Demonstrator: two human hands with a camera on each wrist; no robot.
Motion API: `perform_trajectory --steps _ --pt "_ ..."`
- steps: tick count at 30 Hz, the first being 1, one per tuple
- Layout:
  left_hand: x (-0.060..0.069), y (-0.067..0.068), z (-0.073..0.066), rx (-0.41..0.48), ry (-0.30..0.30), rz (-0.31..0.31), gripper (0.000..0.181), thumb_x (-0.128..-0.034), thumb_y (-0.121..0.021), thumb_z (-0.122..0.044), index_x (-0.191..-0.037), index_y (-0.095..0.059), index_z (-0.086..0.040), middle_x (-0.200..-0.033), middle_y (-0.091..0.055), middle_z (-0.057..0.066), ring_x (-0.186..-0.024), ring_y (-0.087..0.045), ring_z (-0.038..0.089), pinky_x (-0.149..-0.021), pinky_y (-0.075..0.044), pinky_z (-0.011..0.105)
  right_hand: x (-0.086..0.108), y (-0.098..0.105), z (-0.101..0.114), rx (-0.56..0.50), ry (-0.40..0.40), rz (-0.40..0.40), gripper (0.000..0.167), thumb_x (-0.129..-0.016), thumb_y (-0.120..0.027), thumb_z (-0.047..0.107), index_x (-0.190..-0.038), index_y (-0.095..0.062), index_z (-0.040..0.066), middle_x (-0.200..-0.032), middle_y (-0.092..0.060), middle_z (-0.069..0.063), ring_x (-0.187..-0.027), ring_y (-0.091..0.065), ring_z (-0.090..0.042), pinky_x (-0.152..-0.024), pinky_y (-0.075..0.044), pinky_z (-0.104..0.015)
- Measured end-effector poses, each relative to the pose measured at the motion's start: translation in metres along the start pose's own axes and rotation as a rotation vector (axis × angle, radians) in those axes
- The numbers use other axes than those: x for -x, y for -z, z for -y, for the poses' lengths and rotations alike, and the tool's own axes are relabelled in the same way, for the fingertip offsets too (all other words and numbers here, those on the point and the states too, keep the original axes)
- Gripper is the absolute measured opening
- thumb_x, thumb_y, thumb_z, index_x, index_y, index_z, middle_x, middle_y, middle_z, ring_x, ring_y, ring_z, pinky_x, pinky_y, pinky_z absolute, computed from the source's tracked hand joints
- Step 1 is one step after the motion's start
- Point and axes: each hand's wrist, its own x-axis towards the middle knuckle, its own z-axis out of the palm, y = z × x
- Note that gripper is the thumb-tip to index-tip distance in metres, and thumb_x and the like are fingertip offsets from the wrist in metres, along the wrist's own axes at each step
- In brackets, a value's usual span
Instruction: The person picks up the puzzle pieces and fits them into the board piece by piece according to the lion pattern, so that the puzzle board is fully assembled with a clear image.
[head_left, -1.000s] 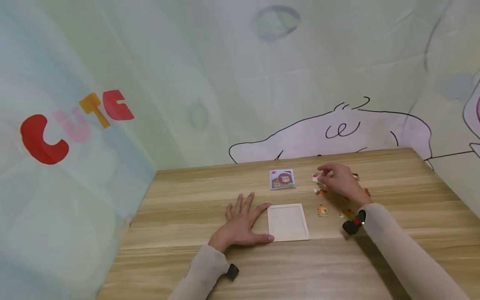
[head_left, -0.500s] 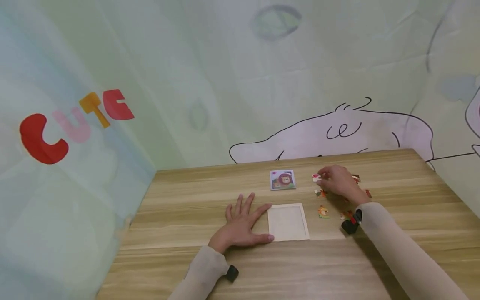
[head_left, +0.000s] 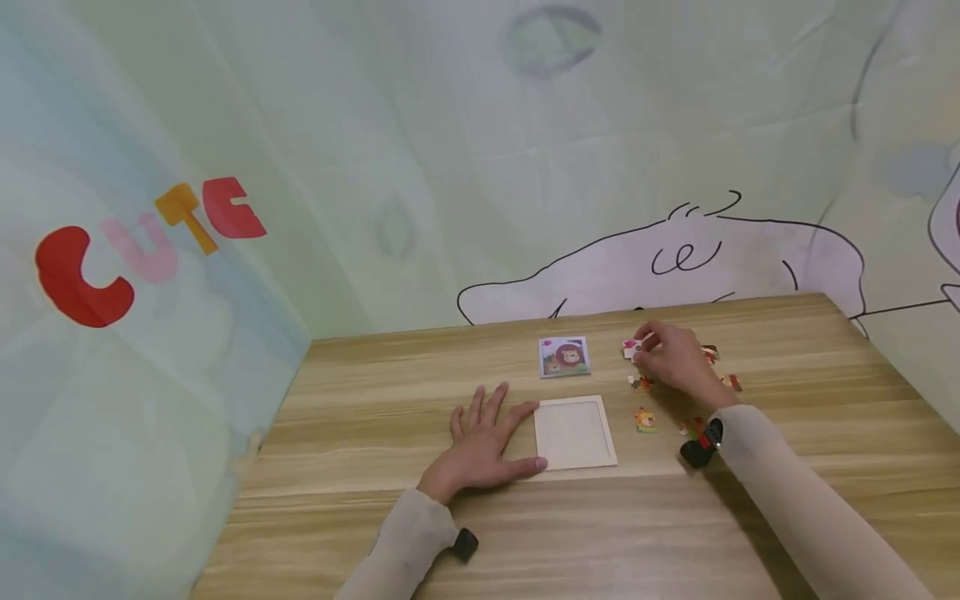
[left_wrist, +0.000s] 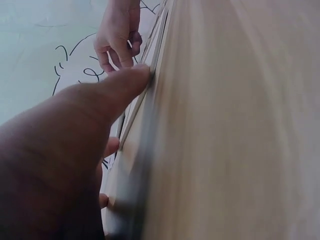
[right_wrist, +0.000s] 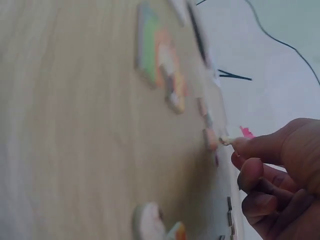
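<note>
The left hand [head_left: 480, 446] lies flat with spread fingers on the table, its thumb and index fingertip touching the left side of a pale wooden frame [head_left: 574, 433]. In the left wrist view, the thumb of the left hand [left_wrist: 85, 115] rests at the frame's edge. Thumb and fingertips of the right hand [head_left: 675, 358] pinch a white and pink puzzle piece [head_left: 631, 349]. The right wrist view has the right hand [right_wrist: 280, 170] with the pinched piece's pink part [right_wrist: 247, 132] beyond the thumb; its lower outline is partly hidden.
A square lion picture [head_left: 565, 357] lies behind the frame. Several loose pieces lie to the right, among them a yellow-orange one [head_left: 645, 420], a small one [head_left: 640, 382] and a red one [head_left: 732, 382]. A printed curtain [head_left: 375, 167] hangs behind the table.
The frame has shifted slightly away from the person, with the left thumb and index finger moving along with it. The piece at the right fingertips is raised and moved slightly left.
</note>
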Motion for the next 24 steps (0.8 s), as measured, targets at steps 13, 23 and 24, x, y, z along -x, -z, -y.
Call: perform_trajectory --steps 13,23,24 --pt "-0.001 -0.001 -0.001 -0.010 0.009 -0.020 0.086 -0.0939 -0.061 -0.077 -0.168 -0.029 -0.046 -0.184 -0.003 0.010 -0.168 0.006 0.050 -0.126 0.003 0.080 0.019 0.006 0.009 -0.255 -0.063 0.033 0.032 -0.102 -0.074 0.019 -0.129 -0.066 0.003 -0.115 -0.075 -0.025 -0.071 -0.064 -0.020 -0.059 -0.054 -0.028" --pt "0.000 0.001 -0.002 0.000 -0.013 -0.017 0.087 -0.0928 -0.064 -0.076 -0.167 -0.031 -0.045 -0.184 -0.004 0.011 -0.168 0.005 0.051 -0.125 0.003 0.081 0.034 -0.005 0.027 -0.308 -0.030 0.079 0.032 -0.102 -0.075 0.023 -0.129 -0.070 0.006 -0.102 -0.077 -0.020 -0.069 -0.062 -0.022 -0.059 -0.052 -0.030" --pt "0.000 0.001 -0.002 -0.003 -0.013 -0.016 0.087 -0.0926 -0.064 -0.075 -0.167 -0.031 -0.045 -0.184 -0.004 0.012 -0.168 0.005 0.051 -0.125 0.002 0.081 0.035 -0.007 0.030 -0.313 -0.031 0.086 0.032 -0.102 -0.076 0.023 -0.128 -0.070 0.006 -0.102 -0.077 -0.020 -0.070 -0.062 -0.021 -0.059 -0.053 -0.030"
